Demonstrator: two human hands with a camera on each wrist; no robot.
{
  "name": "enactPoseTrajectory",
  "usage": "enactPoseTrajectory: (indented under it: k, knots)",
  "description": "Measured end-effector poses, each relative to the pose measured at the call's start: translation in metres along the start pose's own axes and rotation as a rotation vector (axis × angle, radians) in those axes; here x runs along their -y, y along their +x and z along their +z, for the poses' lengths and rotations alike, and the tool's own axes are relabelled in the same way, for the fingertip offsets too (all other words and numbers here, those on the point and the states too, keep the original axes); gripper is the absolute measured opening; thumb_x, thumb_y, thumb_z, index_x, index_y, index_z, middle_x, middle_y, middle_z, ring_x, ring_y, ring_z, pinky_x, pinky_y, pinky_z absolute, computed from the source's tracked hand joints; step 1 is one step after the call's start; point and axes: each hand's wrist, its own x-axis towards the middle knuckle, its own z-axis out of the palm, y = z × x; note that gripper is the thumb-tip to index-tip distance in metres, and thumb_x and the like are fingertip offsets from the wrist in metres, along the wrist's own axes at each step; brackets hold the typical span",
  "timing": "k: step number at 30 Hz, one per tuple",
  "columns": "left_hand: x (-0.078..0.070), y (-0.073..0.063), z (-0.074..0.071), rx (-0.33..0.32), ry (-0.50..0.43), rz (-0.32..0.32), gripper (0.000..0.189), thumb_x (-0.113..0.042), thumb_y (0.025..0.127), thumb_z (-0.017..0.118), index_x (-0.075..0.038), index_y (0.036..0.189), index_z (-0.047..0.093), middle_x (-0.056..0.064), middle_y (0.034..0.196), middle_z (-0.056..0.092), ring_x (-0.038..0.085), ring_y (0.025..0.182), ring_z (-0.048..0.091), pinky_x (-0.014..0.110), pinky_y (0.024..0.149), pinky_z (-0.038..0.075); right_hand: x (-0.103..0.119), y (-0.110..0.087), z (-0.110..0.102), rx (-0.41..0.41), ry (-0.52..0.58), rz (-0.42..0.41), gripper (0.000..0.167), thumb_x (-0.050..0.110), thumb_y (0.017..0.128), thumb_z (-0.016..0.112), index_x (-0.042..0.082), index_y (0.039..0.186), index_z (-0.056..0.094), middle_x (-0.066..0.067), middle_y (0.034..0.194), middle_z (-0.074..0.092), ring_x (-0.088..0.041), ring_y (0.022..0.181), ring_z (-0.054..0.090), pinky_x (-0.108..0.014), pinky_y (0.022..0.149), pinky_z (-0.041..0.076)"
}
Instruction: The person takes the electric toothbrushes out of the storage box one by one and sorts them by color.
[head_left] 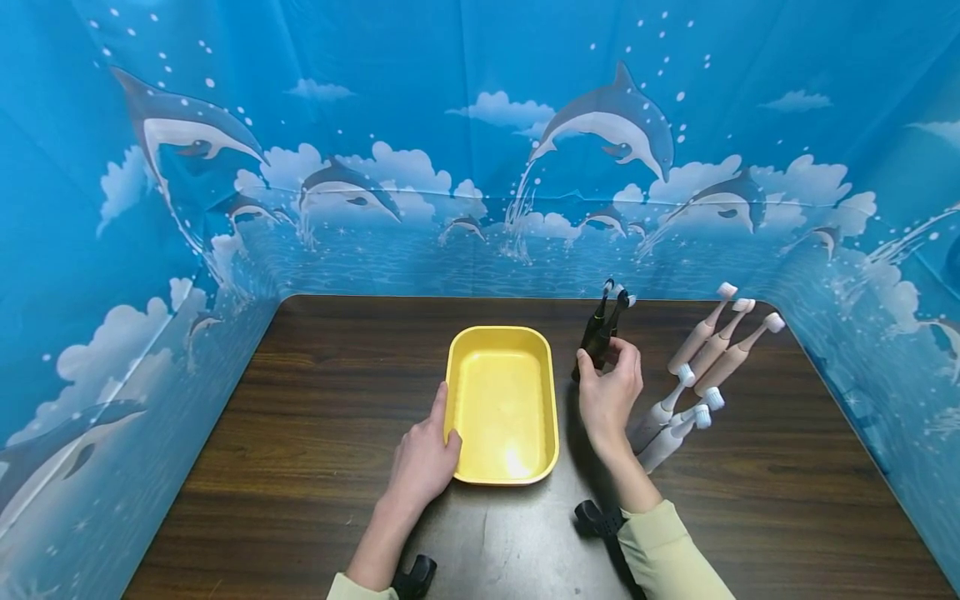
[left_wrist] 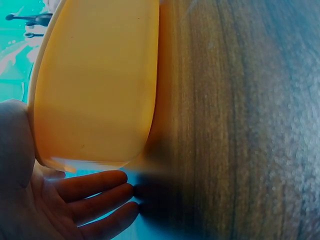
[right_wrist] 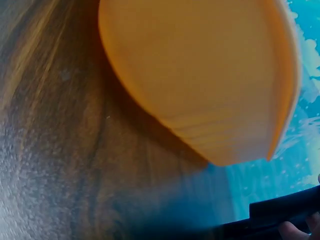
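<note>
A yellow plastic tray (head_left: 501, 400) stands on the table in the head view. At its left side is my left hand (head_left: 423, 458), index finger along the outer wall and thumb over the rim; the left wrist view shows the other fingers (left_wrist: 102, 210) extended past the tray's end. To the right of the tray, my right hand (head_left: 611, 400) grips a black electric toothbrush (head_left: 600, 342) among a small group of black ones standing upright. In the right wrist view, fingertips (right_wrist: 295, 231) lie against a black handle (right_wrist: 285, 207).
Right of my right hand stand white electric toothbrushes (head_left: 663, 425), with pink ones (head_left: 716, 350) behind them. A dolphin-print curtain (head_left: 465, 150) encloses the back and sides of the dark wooden table (head_left: 315, 433). Both wrists wear black camera straps.
</note>
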Motion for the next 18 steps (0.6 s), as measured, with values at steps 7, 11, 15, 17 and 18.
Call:
enactPoseTrajectory:
  k: [7,11,15,17,18]
  knots:
    - [0.0,0.0,0.0,0.008,0.006,-0.002,0.071,-0.013,0.094,0.059,-0.006,0.16,0.033,0.019,0.081,0.067,0.025,0.06,0.059,0.043,0.051,0.044,-0.017,0.002,0.009,-0.045,-0.041,0.045,0.034,0.001,0.085,0.08,-0.007,0.112,0.06,-0.024,0.109,0.057,-0.038,0.101,0.059,-0.049,0.089,0.046]
    - [-0.001,0.0,0.0,0.009,0.007,-0.002,0.071,-0.013,0.094,0.06,-0.006,0.16,0.034,0.019,0.081,0.067,0.026,0.061,0.06,0.044,0.052,0.045,-0.023,0.002,0.011,-0.067,-0.05,0.063,0.034,0.001,0.083,0.081,-0.006,0.109,0.06,-0.023,0.107,0.057,-0.039,0.102,0.058,-0.048,0.093,0.041]
    - [-0.001,0.0,-0.001,0.011,0.011,-0.009,0.071,-0.014,0.094,0.06,-0.006,0.16,0.034,0.02,0.084,0.068,0.027,0.061,0.06,0.045,0.053,0.045,-0.024,0.001,0.012,-0.075,-0.059,0.073,0.033,0.001,0.083,0.081,-0.006,0.109,0.061,-0.022,0.106,0.057,-0.038,0.1,0.058,-0.047,0.09,0.044]
    - [-0.001,0.0,-0.001,0.012,0.012,-0.012,0.071,-0.014,0.094,0.06,-0.007,0.16,0.034,0.021,0.085,0.069,0.028,0.062,0.061,0.045,0.053,0.045,-0.025,0.0,0.013,-0.076,-0.065,0.079,0.033,0.002,0.084,0.081,-0.005,0.109,0.061,-0.022,0.106,0.057,-0.037,0.099,0.059,-0.045,0.087,0.046]
    - [-0.001,0.0,-0.001,0.013,0.012,-0.013,0.071,-0.014,0.094,0.06,-0.007,0.16,0.034,0.021,0.086,0.069,0.028,0.063,0.062,0.046,0.053,0.046,-0.025,0.0,0.013,-0.077,-0.066,0.081,0.033,0.002,0.084,0.081,-0.005,0.109,0.061,-0.022,0.106,0.057,-0.037,0.099,0.059,-0.044,0.087,0.047]
